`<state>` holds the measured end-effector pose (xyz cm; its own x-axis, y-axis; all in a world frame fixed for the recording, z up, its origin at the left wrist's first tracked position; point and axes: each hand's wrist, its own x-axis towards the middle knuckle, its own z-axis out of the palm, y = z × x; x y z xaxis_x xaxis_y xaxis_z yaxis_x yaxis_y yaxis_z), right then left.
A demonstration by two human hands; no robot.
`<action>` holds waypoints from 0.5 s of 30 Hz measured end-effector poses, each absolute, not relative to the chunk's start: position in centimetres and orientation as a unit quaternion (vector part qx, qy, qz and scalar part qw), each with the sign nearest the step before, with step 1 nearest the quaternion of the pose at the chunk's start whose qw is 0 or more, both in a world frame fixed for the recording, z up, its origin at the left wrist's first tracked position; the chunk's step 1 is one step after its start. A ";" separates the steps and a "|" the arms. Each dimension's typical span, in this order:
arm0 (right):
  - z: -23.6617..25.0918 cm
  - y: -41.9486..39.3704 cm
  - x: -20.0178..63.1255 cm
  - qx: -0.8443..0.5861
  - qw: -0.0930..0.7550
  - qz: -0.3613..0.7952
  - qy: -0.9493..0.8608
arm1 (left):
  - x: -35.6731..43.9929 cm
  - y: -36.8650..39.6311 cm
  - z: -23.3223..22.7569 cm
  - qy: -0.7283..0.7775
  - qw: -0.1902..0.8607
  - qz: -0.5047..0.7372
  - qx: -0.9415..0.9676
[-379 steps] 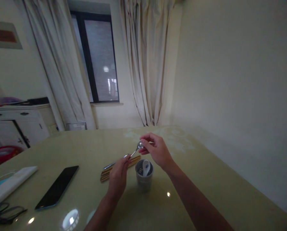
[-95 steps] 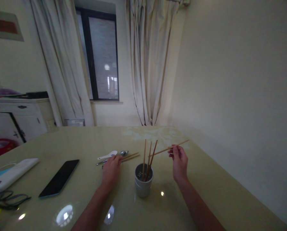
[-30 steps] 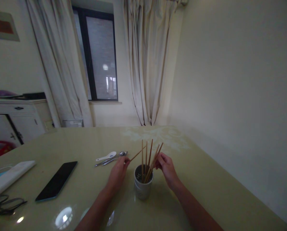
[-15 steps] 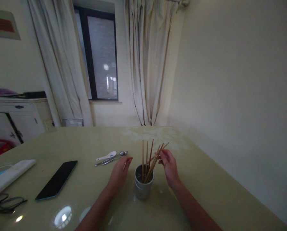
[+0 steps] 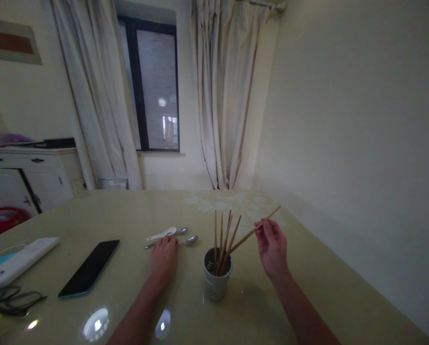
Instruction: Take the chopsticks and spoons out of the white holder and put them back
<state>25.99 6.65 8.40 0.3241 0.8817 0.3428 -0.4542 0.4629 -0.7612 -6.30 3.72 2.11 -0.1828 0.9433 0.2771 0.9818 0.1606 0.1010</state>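
Observation:
A small grey cup (image 5: 216, 284) stands on the glossy table (image 5: 308, 287) with several wooden chopsticks upright in it. My right hand (image 5: 272, 247) pinches one chopstick (image 5: 252, 232) that slants up to the right, its lower end inside the cup. My left hand (image 5: 163, 256) lies flat on the table left of the cup, fingertips touching a metal spoon (image 5: 186, 241). A second metal spoon (image 5: 182, 231) and a white ceramic spoon (image 5: 161, 234) lie just beyond.
A black phone (image 5: 89, 268) lies at the left, with a white box (image 5: 16, 264) and a black cable (image 5: 9, 304) further left. A white cabinet (image 5: 31, 179) and curtains stand behind the table. A wall runs along the right side.
My right hand has drawn back to the right, tilting a chopstick outward. My left hand slid left from the cup onto the metal spoons, and one spoon has shifted toward the cup.

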 end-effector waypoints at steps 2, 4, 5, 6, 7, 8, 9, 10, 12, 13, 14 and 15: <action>8.4 5.8 25.0 -0.286 0.729 0.438 -0.443 | -6.1 3.6 2.5 -0.757 0.063 -0.130 -0.637; 8.3 5.2 24.2 -0.300 0.671 0.439 -0.517 | -6.0 3.5 2.7 -0.751 0.061 -0.143 -0.641; 8.1 5.0 23.9 -0.308 0.642 0.441 -0.547 | -5.9 3.4 2.8 -0.748 0.058 -0.155 -0.643; 7.8 4.9 23.7 -0.314 0.617 0.443 -0.570 | -5.8 3.4 2.9 -0.743 0.051 -0.171 -0.645; 7.5 4.8 23.5 -0.317 0.602 0.445 -0.582 | -5.7 3.4 2.9 -0.738 0.037 -0.191 -0.646; 7.2 4.7 23.3 -0.317 0.597 0.447 -0.586 | -5.5 3.5 2.9 -0.732 0.014 -0.217 -0.645; 6.8 4.8 23.1 -0.314 0.597 0.450 -0.585 | -5.2 3.6 2.9 -0.725 -0.018 -0.247 -0.643; 6.4 4.8 22.8 -0.312 0.596 0.456 -0.582 | -4.9 3.7 2.8 -0.714 -0.055 -0.283 -0.638; 5.6 4.9 22.3 -0.317 0.587 0.477 -0.572 | -4.0 3.9 2.4 -0.674 -0.130 -0.366 -0.628; 5.2 5.0 22.0 -0.325 0.581 0.490 -0.563 | -3.5 3.9 2.3 -0.647 -0.162 -0.406 -0.625; 4.8 5.1 21.7 -0.336 0.574 0.501 -0.554 | -2.9 3.9 2.2 -0.618 -0.191 -0.438 -0.625; 4.5 5.3 21.3 -0.349 0.568 0.509 -0.544 | -2.3 3.7 2.1 -0.587 -0.219 -0.460 -0.629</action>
<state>21.30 5.26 4.47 -0.1115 0.9586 0.2621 -0.1981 0.2370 -0.9511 -2.33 3.73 2.13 -0.1128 0.9402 0.3213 0.5372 -0.2143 0.8158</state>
